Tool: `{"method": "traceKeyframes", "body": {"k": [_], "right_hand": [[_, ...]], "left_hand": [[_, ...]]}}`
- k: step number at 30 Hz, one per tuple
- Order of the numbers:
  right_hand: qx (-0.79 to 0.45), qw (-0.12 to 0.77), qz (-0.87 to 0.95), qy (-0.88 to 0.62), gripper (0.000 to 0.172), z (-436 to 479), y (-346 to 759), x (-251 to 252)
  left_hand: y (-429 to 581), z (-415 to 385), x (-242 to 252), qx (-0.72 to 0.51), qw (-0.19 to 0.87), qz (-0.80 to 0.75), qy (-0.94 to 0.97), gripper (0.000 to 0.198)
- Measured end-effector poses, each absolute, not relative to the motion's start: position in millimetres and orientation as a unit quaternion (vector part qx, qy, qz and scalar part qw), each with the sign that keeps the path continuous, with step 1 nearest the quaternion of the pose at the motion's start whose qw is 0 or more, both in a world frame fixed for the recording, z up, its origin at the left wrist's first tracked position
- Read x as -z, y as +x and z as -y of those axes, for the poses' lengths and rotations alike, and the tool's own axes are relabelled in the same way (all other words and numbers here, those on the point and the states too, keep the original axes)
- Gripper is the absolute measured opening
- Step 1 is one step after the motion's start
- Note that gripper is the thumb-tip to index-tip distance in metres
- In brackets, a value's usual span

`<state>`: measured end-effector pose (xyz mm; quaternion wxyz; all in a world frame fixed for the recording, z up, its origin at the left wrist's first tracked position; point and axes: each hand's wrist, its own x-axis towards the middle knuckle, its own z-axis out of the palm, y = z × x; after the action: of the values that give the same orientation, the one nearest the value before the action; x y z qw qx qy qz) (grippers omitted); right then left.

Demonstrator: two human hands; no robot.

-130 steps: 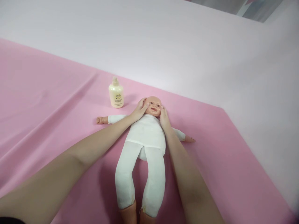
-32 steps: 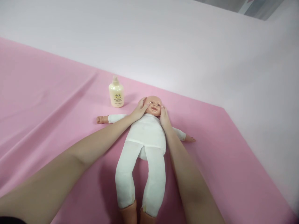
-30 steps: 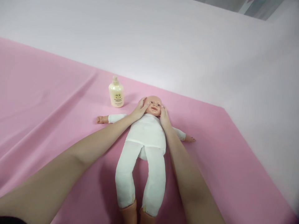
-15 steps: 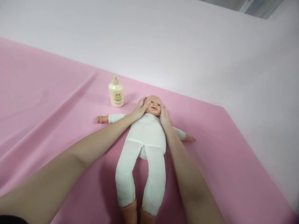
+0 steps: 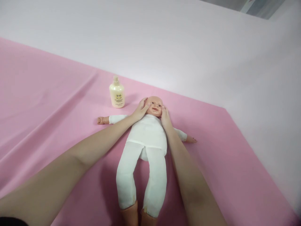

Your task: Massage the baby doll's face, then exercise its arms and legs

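Observation:
A baby doll (image 5: 148,135) in white cloth lies on its back, face up, arms out to the sides and feet toward me. My left hand (image 5: 140,110) cups the left side of its head, the thumb reaching onto the cheek and the fingers along the temple. On the opposite side my right hand (image 5: 165,117) is curved against the other cheek. Together both hands hold the doll's head between them. Some of my fingers are hidden beside the head. Up and left of the head stands a pale yellow lotion bottle (image 5: 117,94), upright and untouched.
A pink cloth (image 5: 207,150) lies under the doll and bottle, with long creases (image 5: 58,103) at the left. Beyond its far edge is a plain white surface (image 5: 141,37). A grey patch (image 5: 249,8) shows at the top right.

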<state>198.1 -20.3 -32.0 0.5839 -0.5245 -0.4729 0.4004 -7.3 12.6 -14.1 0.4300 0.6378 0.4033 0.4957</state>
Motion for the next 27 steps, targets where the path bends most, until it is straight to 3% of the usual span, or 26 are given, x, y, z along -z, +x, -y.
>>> {"method": "traceKeyframes", "body": {"k": [10,18,27], "right_hand": [[-0.408,0.578,0.452,-0.543,0.051,26,192,22],[-0.397,0.570,0.468,-0.546,0.062,29,193,19],[-0.389,0.568,0.472,-0.551,0.061,29,191,18]], "left_hand": [[-7,-15,17,-0.500,0.432,-0.403,0.634,0.072],[-8,-16,19,-0.499,0.435,-0.399,0.634,0.075],[-8,-13,15,-0.500,0.430,-0.401,0.636,0.070]]}}
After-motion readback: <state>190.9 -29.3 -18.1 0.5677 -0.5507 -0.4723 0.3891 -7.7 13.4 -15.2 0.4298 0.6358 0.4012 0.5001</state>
